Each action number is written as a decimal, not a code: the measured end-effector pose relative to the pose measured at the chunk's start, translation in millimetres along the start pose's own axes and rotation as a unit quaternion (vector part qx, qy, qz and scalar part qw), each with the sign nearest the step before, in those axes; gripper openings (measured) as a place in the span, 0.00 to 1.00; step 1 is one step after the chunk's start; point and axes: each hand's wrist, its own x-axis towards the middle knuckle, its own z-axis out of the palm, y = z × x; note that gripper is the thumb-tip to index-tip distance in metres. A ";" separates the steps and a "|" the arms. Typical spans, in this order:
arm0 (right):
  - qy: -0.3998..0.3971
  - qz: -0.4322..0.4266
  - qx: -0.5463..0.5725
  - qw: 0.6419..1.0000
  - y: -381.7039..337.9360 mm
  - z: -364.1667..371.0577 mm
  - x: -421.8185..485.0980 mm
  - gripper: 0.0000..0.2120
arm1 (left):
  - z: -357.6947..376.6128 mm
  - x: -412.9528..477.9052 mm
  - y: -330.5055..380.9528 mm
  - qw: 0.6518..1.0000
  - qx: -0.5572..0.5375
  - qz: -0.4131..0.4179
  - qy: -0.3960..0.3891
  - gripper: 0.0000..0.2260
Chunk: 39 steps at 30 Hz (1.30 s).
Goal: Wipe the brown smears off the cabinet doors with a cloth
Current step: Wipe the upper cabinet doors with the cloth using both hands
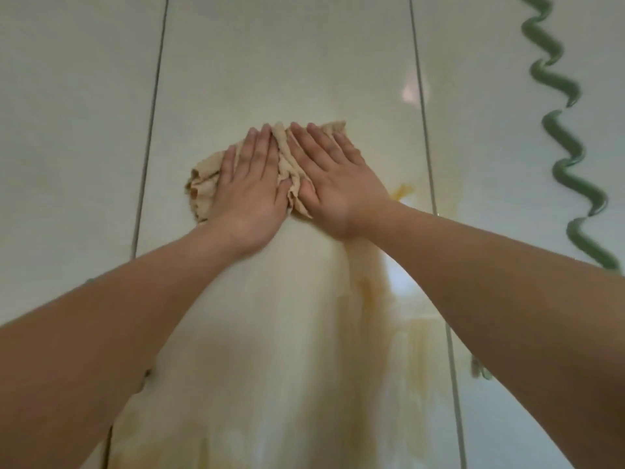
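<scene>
Cloth (203, 184), tan and bunched, sits flat against the middle cabinet door (270, 62), pinned by both hands side by side. Fingers (260, 147) straight and nearly together, palms down, nothing gripped: likely to spread pressure over a wide patch. Left hand (250, 194) covers the cloth's left part, right hand (334, 184) its right; a ridge of fabric puckers up between them. Brown smear (402, 191) shows just right of the right wrist, with fainter yellowish streaks (368, 292) lower down. Job looks partway done. Green wavy handle (558, 130) on the right door, well apart.
</scene>
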 end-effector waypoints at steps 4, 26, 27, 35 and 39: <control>0.008 0.056 0.010 0.998 34.9 -4.4 -11.2 0.30 | -3.3 26.6 12.5 1.000 -0.003 0.025 -0.002 0.31; 0.028 0.340 0.125 0.932 -10.8 7.5 -159.7 0.31 | 12.4 -19.2 84.2 0.955 -0.021 0.293 -0.039 0.33; 0.026 0.330 0.125 0.935 -17.2 8.7 -168.8 0.32 | 14.3 -30.4 84.9 0.955 -0.028 0.294 -0.043 0.33; 0.027 0.291 0.109 0.950 -66.5 19.2 -230.3 0.31 | 26.5 -110.0 83.7 0.943 -0.077 0.318 -0.060 0.31; -0.012 0.273 0.087 0.958 -97.3 24.6 -270.4 0.31 | 39.1 -160.7 80.7 0.936 -0.100 0.334 -0.046 0.30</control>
